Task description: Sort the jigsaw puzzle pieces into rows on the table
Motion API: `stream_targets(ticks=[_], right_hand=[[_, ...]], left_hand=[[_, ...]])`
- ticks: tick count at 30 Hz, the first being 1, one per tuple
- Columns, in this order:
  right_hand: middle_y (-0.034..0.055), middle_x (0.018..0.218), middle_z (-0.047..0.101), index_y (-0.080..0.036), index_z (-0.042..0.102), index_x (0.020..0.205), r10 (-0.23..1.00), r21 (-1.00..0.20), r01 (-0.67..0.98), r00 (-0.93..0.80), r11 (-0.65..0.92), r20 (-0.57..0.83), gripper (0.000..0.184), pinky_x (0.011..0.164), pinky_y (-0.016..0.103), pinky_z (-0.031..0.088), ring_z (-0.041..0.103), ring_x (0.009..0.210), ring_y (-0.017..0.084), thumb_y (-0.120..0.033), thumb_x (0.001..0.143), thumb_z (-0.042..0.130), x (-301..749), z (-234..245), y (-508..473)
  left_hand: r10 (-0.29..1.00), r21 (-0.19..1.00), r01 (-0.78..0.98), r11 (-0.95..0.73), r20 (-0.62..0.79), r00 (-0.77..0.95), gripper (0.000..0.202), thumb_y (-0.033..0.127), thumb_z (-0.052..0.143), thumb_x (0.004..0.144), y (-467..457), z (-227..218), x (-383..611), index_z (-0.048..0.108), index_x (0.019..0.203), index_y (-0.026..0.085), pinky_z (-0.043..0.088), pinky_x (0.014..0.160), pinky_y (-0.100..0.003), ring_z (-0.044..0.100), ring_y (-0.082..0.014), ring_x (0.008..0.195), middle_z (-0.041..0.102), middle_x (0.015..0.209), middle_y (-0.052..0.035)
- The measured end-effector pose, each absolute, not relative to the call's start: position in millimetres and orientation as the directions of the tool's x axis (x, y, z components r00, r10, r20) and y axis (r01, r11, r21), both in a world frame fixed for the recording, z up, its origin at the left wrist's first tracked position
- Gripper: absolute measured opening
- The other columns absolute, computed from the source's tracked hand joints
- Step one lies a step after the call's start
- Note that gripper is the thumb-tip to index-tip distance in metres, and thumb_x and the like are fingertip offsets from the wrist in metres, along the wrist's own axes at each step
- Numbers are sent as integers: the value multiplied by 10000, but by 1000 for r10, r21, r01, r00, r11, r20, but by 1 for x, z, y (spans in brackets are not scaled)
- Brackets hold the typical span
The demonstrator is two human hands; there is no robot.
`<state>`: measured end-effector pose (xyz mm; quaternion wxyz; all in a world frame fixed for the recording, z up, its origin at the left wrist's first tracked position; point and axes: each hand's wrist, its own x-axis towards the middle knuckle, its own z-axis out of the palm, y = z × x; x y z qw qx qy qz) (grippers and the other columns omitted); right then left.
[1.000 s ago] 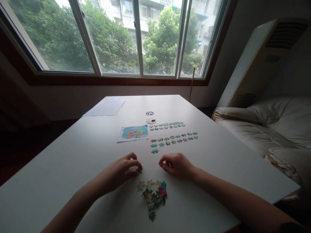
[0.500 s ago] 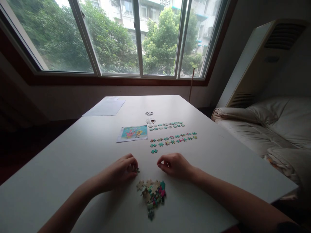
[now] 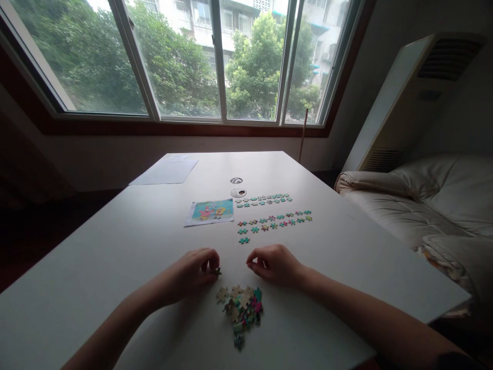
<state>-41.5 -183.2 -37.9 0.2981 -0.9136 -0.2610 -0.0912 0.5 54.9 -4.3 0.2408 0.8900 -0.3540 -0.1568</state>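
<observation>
My left hand (image 3: 196,268) pinches a small jigsaw puzzle piece (image 3: 216,272) between thumb and fingers, just above the table. Across from it, my right hand (image 3: 271,263) is closed, thumb and fingertips together, with nothing showing in it. Between my forearms lies a heaped pile of puzzle pieces (image 3: 242,308), some with the pale back up, others green or pink. Beyond my hands, several puzzle pieces (image 3: 274,225) are laid out in rows, coloured side up. A cartoon picture sheet (image 3: 211,211) lies left of these rows.
The white table (image 3: 115,246) also bears paper sheets (image 3: 165,170) at its far left and two small round items (image 3: 239,192) near the middle. A pale sofa (image 3: 385,200) stands to the right, below a tall air conditioner (image 3: 408,97). Windows (image 3: 185,67) line the far wall.
My left fingers have shifted slightly, and the puzzle piece in them has turned a little. My right hand has moved slightly left. The pile and the rows look the same.
</observation>
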Motion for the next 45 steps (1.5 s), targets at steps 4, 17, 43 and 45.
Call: stream_targets(ticks=[4,17,43,45], right_hand=[[-33,614,614,-208,626,818,429,-494,543,839,-679,334,101,537,157,385,528,518,67,-215,778,533,-42,-38,-183],[-30,602,614,-215,622,897,410,-453,629,767,-632,494,142,555,182,387,522,506,73,-256,807,521,-47,-32,-175],[-41,465,516,-184,636,786,214,-382,583,705,-717,676,180,540,192,350,427,431,61,-283,836,494,-34,-24,-202],[-31,490,528,-176,637,793,157,-408,546,718,-732,678,179,519,185,348,423,432,62,-284,831,500,-30,-22,-211]], left_hand=[[-687,608,-514,-605,-71,724,95,259,489,737,53,-10,2,493,703,170,375,552,-209,448,-104,597,530,672,15],[-602,967,-27,-255,-137,787,237,334,636,700,27,-11,-14,534,747,126,324,482,-179,433,-70,554,534,630,25],[-684,779,-409,-476,-35,729,173,284,508,777,46,-10,-7,521,924,193,389,547,-204,505,-107,620,550,699,19],[-708,645,-526,-554,-33,705,139,268,487,781,54,-8,-3,546,882,193,392,567,-212,510,-111,612,557,678,15]])
